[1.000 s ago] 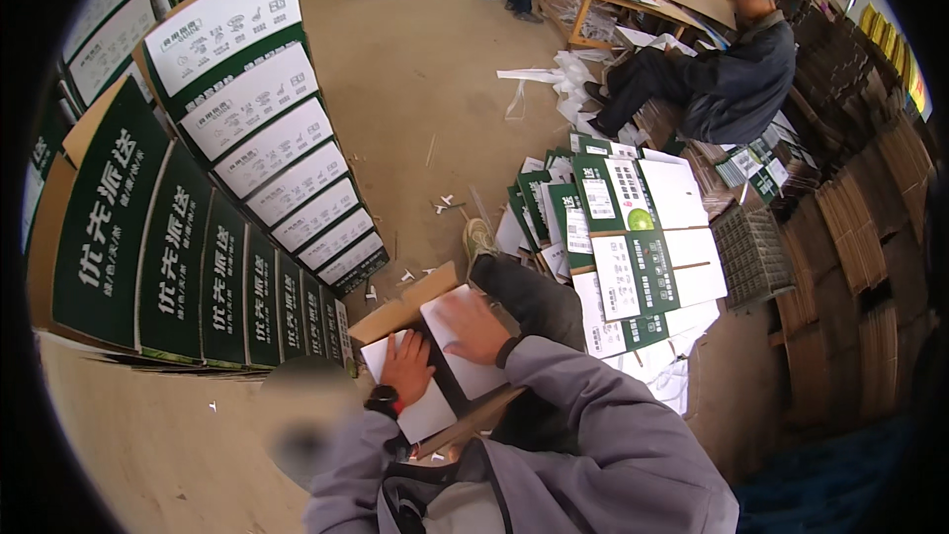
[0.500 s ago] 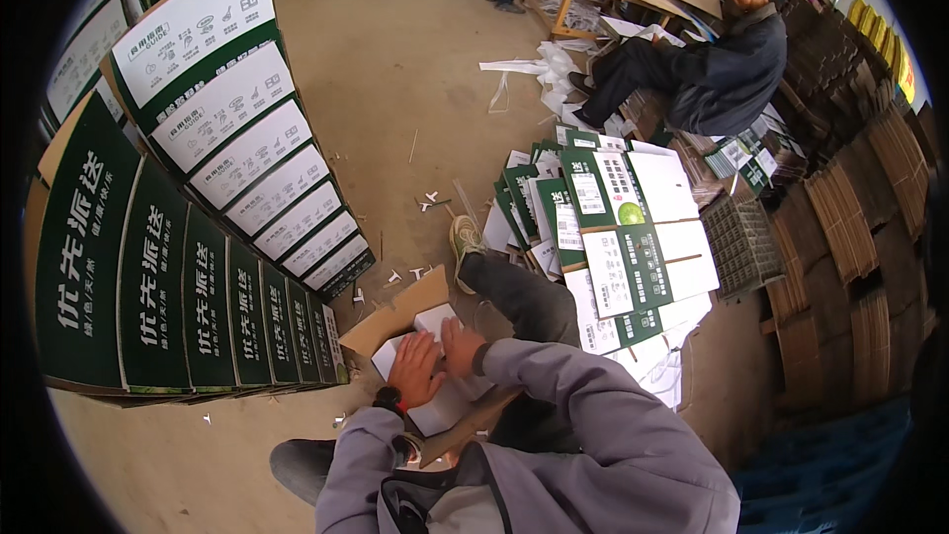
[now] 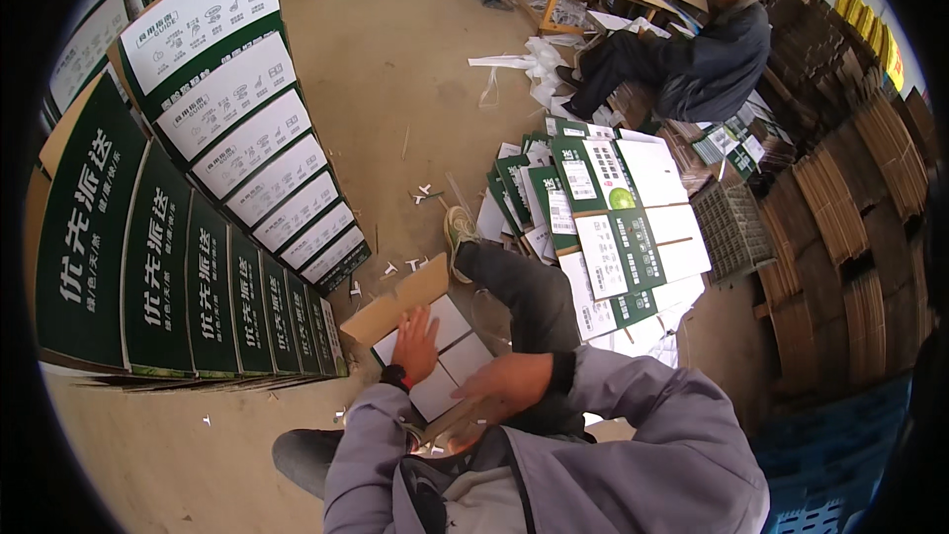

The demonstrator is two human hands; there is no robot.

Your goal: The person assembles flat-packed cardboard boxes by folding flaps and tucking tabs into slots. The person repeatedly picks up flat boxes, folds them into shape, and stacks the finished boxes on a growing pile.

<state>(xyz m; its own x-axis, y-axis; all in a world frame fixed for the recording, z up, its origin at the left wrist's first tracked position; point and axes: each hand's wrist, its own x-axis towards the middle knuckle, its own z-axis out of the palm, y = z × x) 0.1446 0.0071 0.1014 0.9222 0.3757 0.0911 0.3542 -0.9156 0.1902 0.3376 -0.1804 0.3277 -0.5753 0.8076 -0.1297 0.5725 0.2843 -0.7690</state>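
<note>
A cardboard box [image 3: 395, 299] sits low on the floor between my legs, its brown far flap standing out. Two white panels [image 3: 465, 360] lie side by side across its top with a dark narrow gap between them. My left hand [image 3: 416, 344] rests on the left part of the white panels, fingers stretched out and holding nothing. At the box's near right edge is my right hand [image 3: 511, 380], its fingers reaching left over the brown near flap [image 3: 457, 423]. Those fingers look extended, though their lower part is partly hidden.
Tall stacks of green-and-white cartons [image 3: 188, 267] rise on my left. To the right lies a pile of flattened cartons [image 3: 633, 227], with a woven grey basket [image 3: 730, 227] beyond. A seated person [image 3: 717, 49] works farther back. White plastic bits [image 3: 390, 269] litter the floor.
Both hands were together on the white panels. My right hand has moved right and nearer to the near flap. The white panels now lie flatter; my left hand stays on them.
</note>
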